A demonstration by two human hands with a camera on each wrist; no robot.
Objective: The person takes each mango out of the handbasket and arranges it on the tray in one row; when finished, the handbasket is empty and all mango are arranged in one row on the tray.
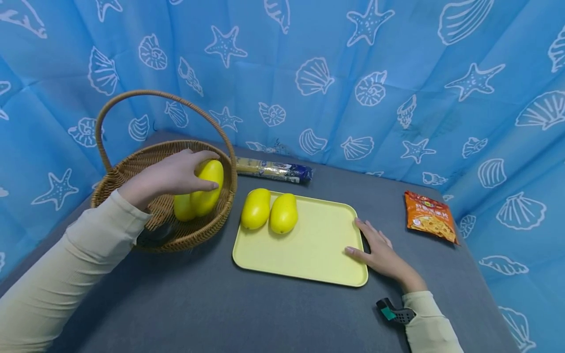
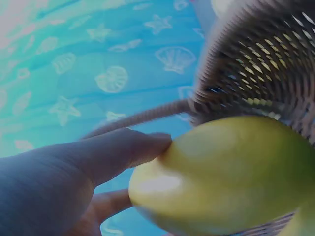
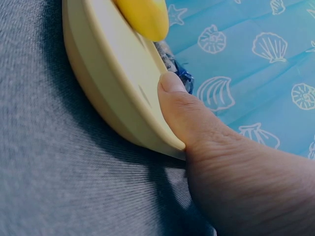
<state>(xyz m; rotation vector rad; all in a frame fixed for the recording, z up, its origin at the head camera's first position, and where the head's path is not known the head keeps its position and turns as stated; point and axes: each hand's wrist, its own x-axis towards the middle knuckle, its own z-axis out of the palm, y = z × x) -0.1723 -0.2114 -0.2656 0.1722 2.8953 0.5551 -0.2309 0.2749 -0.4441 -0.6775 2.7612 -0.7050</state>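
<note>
My left hand (image 1: 185, 171) reaches into the wicker basket (image 1: 165, 147) and grips a yellow mango (image 1: 211, 186) near its top. In the left wrist view, thumb and fingers hold one end of that mango (image 2: 221, 172). Another mango (image 1: 183, 208) lies beside it in the basket, partly hidden. Two more mangoes (image 1: 256, 209) sit side by side at the left of the pale yellow tray (image 1: 322, 240). At the tray's right edge rests my right hand (image 1: 377, 250), fingers extended. The right wrist view has its thumb (image 3: 184, 108) against the tray rim (image 3: 118, 88).
Behind the tray lies a long clear packet (image 1: 273, 169) with a dark blue end. An orange snack bag (image 1: 430, 217) lies on the grey table (image 1: 265, 314) at the right. The basket's tall handle (image 1: 163, 93) arches over it. A blue shell-patterned curtain (image 1: 282, 73) hangs behind.
</note>
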